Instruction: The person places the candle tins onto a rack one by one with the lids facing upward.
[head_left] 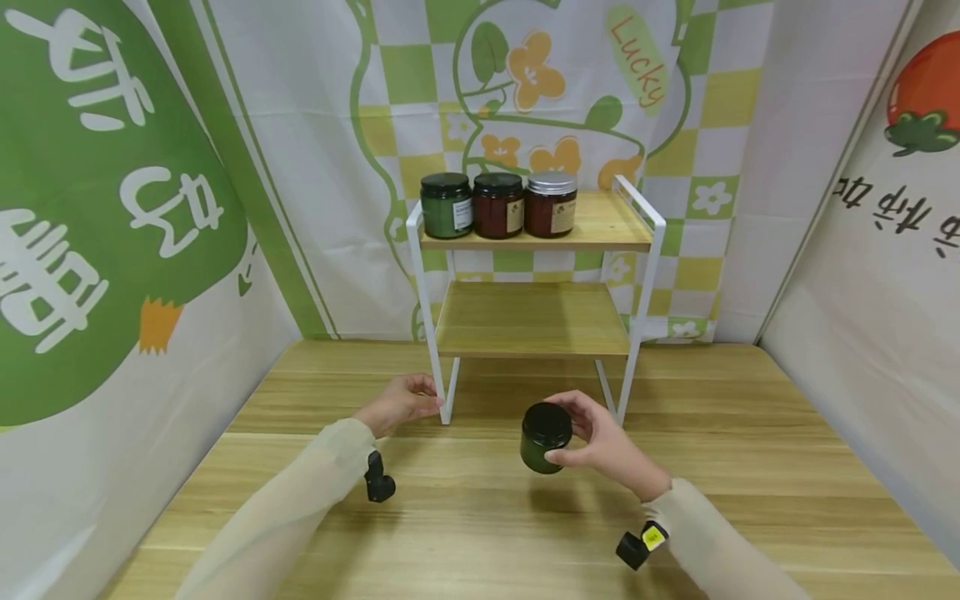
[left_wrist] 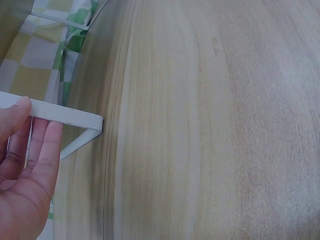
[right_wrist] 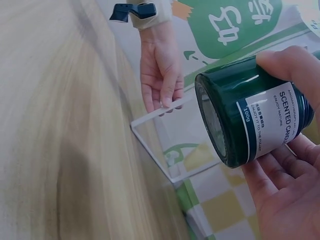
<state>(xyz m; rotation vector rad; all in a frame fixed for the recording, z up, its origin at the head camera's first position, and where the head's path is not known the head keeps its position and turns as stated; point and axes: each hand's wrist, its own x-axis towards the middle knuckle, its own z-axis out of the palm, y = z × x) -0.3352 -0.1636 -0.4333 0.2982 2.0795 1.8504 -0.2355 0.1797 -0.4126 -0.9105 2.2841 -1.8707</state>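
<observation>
My right hand (head_left: 600, 442) holds a green scented candle jar (head_left: 542, 454) with a black lid above the table, in front of the shelf. Its white label reading SCENTED CAND (right_wrist: 272, 120) shows in the right wrist view, with thumb on one side and fingers on the other. The left hand (head_left: 405, 403) pinches the front left leg (left_wrist: 75, 116) of the white-framed shelf near its foot, thumb on one face and fingertips on the other. The shelf (head_left: 532, 321) has two wooden boards.
On the top board stand a green jar (head_left: 447, 208), a dark red jar with black lid (head_left: 498, 208) and a dark red jar with silver lid (head_left: 551, 207), side by side at the left. Printed curtains (head_left: 300, 125) enclose the wooden table (head_left: 750, 467) at the back and sides.
</observation>
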